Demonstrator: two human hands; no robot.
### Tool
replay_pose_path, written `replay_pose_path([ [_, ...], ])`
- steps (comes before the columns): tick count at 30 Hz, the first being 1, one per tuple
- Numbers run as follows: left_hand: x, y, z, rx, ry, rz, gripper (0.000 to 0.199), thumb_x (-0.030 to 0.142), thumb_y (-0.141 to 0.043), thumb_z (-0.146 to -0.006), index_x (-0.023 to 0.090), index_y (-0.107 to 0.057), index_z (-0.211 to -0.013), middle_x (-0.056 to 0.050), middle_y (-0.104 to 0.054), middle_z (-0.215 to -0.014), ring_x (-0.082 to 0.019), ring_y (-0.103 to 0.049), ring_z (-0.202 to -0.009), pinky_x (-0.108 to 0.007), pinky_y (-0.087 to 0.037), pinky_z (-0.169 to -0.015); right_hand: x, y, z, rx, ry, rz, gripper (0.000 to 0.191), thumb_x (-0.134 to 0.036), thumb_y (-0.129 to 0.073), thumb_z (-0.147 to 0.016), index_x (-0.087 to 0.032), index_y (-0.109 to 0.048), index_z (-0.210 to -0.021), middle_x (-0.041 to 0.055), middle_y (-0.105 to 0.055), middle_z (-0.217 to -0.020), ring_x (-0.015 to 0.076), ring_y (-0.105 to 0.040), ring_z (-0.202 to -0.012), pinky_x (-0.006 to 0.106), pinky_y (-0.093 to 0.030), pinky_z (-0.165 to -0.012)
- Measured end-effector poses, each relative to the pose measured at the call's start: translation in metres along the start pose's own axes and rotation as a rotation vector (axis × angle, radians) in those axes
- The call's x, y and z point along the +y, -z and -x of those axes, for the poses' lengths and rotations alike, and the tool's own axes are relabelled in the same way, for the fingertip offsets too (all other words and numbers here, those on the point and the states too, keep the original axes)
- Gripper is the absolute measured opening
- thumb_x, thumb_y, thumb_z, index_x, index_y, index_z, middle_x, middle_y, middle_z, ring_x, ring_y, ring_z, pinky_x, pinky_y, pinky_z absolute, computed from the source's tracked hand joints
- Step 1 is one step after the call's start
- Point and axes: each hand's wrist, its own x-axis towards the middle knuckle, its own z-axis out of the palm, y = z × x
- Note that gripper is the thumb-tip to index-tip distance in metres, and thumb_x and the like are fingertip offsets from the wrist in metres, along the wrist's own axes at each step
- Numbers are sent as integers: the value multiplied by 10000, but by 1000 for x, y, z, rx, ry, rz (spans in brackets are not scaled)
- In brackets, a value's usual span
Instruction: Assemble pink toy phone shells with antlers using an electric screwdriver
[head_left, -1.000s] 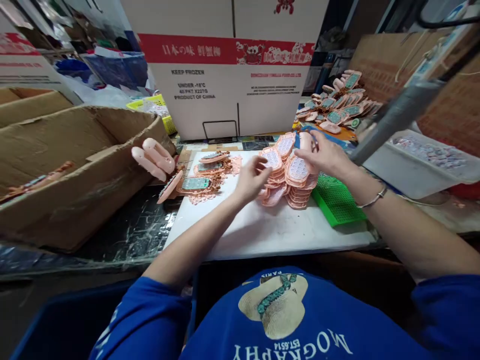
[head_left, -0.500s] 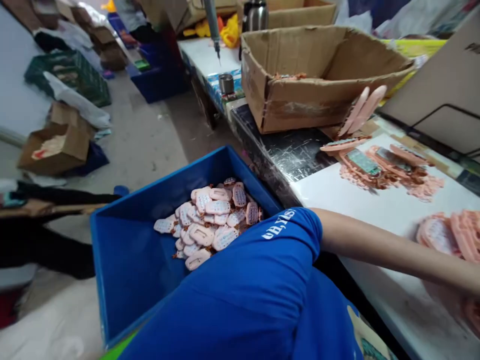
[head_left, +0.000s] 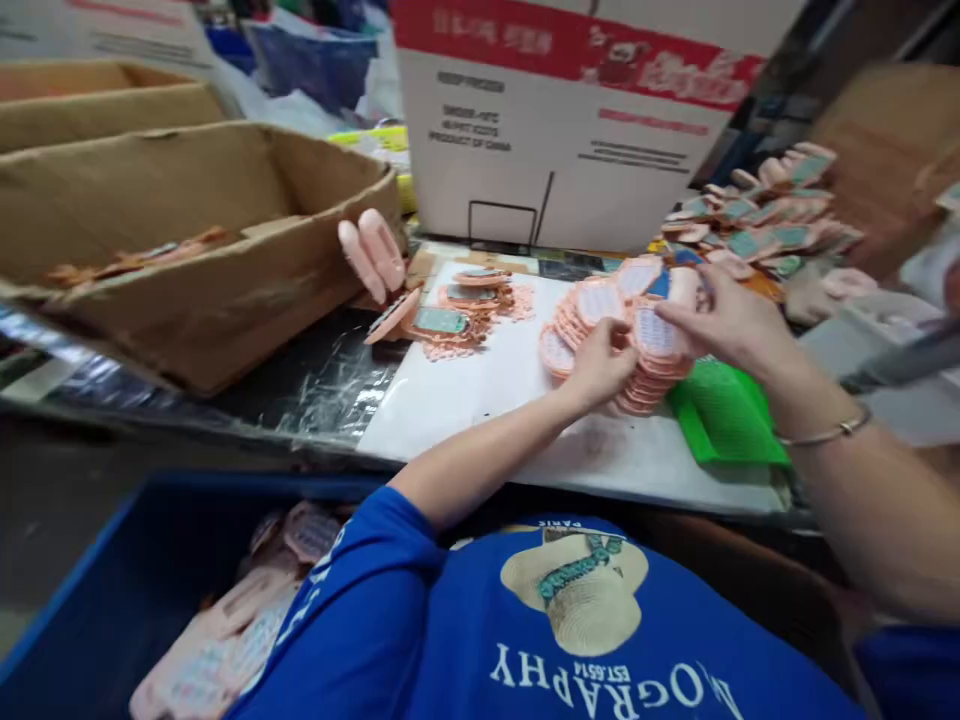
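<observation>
On the right of a white board (head_left: 465,395), we pinch a pink piece (head_left: 682,288) in our right hand (head_left: 729,315); our left hand (head_left: 604,364) curls against stacked parts (head_left: 658,335), its hold unclear.

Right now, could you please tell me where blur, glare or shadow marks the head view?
In the head view, the red-banded white cardboard carton shows smeared print; in the same head view, glare streaks the glossy black table surface, and a soft dark patch, probably shadow, lies on the flat white board just in front of the stacked pale-pink oval pieces.
</observation>
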Motion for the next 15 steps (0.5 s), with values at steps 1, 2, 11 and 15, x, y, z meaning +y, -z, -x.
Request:
replay_pose_path([
  [1, -4, 2, -3, -3, 11, 15, 179, 63, -661, -730, 186, -567, -820, 27, -592, -728, -126, -587, -717, -266, -501, -733, -5, 0, 0, -18, -49, 18, 708, -561, -629, -891, -121, -488, -1427, 220, -675, -1189, 369, -655, -1042, 419, -473, -835],
  [2, -7, 5, -5, 3, 25, 33, 180, 74, -630, -747, 192, -544, -853, 37, -575, -734, -112, -573, -677, -250, -493, -690, -12, -1, -1, -21, -75, 29, 713, -579, -635, -875, -143, -494, -1420, 205, -680, -1186, 373, -653, -1049, 420, -470, -847],
  [11, 3, 13, -3, -2, 56, 135, 175, 115, -565, -793, 205, -490, -923, 74, -504, -718, -61, -495, -473, -196, -411, -481, -40, -14, -2, -67, -116, 265, 738, -680, -536, -872, -109, -493, -1338, 250, -678, -1120, 425, -658, -1025, 482, -486, -842],
  [15, 5, 11, -4, 10, 48, 157, 184, 129, -610, -786, 204, -504, -916, 80, -504, -706, -57, -492, -475, -192, -415, -492, -45, -13, -7, -148, -166, 308, 729, -662, -537, -886, -102, -476, -1349, 266, -663, -1160, 437, -644, -1086, 494, -479, -878],
])
